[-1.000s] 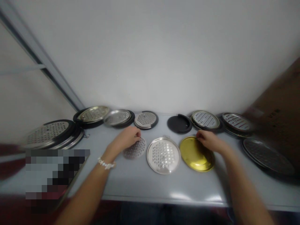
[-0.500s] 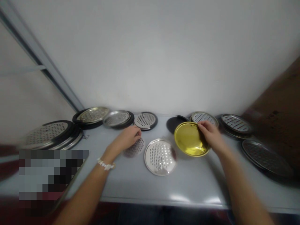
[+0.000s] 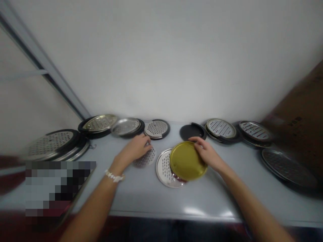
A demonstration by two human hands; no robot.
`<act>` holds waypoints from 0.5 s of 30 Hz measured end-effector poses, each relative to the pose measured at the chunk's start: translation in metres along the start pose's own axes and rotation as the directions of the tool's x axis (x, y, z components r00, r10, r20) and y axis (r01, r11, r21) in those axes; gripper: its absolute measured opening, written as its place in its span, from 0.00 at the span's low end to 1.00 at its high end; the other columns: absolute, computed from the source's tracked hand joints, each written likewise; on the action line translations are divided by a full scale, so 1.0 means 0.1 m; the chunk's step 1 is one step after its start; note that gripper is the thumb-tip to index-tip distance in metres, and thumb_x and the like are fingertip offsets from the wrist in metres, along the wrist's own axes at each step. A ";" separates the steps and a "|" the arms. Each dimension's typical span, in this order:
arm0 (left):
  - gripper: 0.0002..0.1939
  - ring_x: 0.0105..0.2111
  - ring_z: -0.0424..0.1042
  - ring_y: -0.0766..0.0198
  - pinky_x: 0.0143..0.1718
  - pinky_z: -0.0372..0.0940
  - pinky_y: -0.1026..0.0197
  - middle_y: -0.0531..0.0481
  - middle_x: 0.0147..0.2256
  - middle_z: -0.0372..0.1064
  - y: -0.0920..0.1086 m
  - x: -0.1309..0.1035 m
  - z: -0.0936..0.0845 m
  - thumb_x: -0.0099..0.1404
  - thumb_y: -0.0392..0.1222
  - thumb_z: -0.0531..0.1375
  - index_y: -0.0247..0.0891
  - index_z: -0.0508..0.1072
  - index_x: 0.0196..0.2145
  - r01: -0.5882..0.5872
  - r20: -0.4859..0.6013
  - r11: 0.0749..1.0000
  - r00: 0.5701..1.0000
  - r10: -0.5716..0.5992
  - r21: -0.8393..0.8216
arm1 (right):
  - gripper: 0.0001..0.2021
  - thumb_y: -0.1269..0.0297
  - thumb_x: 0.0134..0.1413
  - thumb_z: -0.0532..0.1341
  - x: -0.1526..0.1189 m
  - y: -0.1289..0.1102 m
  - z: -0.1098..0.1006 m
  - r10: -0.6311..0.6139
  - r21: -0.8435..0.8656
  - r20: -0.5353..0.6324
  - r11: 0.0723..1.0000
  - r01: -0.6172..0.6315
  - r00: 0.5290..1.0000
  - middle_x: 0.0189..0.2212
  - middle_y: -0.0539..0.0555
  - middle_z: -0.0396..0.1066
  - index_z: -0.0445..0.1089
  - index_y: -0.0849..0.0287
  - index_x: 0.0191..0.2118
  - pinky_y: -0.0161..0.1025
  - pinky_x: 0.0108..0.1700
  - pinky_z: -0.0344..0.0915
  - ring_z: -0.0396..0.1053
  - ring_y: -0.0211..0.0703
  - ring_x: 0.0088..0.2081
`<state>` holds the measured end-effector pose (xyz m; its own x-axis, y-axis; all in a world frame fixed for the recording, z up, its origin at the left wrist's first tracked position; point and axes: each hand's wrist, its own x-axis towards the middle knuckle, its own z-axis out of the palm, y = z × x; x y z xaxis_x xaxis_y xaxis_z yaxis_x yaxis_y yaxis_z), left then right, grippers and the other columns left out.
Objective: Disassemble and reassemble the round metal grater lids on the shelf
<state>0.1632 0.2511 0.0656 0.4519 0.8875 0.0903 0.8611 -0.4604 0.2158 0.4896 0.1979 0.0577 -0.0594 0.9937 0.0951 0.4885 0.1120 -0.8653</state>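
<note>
My right hand [image 3: 208,154] pinches the upper right rim of a shallow round gold-coloured plate [image 3: 188,162]. This plate overlaps a round silver grater disc [image 3: 165,169] on the table, covering its right part. Whether the two touch I cannot tell. At the left, my left hand [image 3: 135,148] has its fingers closed at the upper edge of a perforated grater disc [image 3: 146,158]. The hand hides part of that disc. Behind my right fingers lies a round black holder [image 3: 188,132] with a raised curved rim.
Along the wall stand black-rimmed grater stacks: a large one [image 3: 58,144] at left, a gold-edged one [image 3: 99,124], silver discs [image 3: 127,127], a round-holed one [image 3: 156,129], and several at right [image 3: 221,128]. A brown cardboard box [image 3: 300,124] borders the grey table [image 3: 151,201]. A blurred-out patch covers the lower left.
My right hand has brought the gold plate left and slightly down, over the silver grater disc, and its shiny inside no longer shows. My left hand has stayed almost in place.
</note>
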 end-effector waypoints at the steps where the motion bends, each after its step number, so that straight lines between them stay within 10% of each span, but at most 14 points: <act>1: 0.13 0.44 0.72 0.51 0.48 0.63 0.52 0.41 0.43 0.74 0.00 0.00 0.00 0.67 0.46 0.58 0.36 0.76 0.42 0.000 0.001 1.000 1.000 0.000 0.003 | 0.17 0.63 0.60 0.51 -0.01 0.00 0.02 0.003 -0.034 0.024 0.999 -0.002 1.000 0.38 0.54 0.76 0.72 0.57 0.49 0.40 0.39 0.65 0.72 0.46 0.37; 8: 0.12 0.43 0.72 0.51 0.47 0.64 0.53 0.42 0.42 0.73 -0.02 0.02 0.01 0.67 0.47 0.58 0.37 0.76 0.41 0.016 0.010 1.000 1.000 -0.016 0.016 | 0.15 0.60 0.64 0.53 -0.06 -0.06 -0.01 -0.036 -0.447 0.136 0.890 0.093 0.990 0.29 0.56 0.76 0.72 0.58 0.31 0.39 0.35 0.59 0.71 0.47 0.31; 15: 0.13 0.44 0.72 0.52 0.48 0.63 0.54 0.42 0.42 0.73 -0.01 0.00 0.01 0.67 0.46 0.57 0.37 0.76 0.42 0.016 0.001 1.000 1.000 -0.016 0.004 | 0.09 0.61 0.62 0.59 -0.06 -0.08 -0.02 -0.149 -0.382 0.230 0.895 0.230 0.962 0.33 0.56 0.76 0.74 0.60 0.41 0.38 0.37 0.61 0.71 0.46 0.34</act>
<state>0.1627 0.2516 0.0640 0.4383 0.8947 0.0859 0.8692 -0.4463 0.2131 0.4881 0.1909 0.0649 -0.3302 0.9378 0.1068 0.7559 0.3305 -0.5651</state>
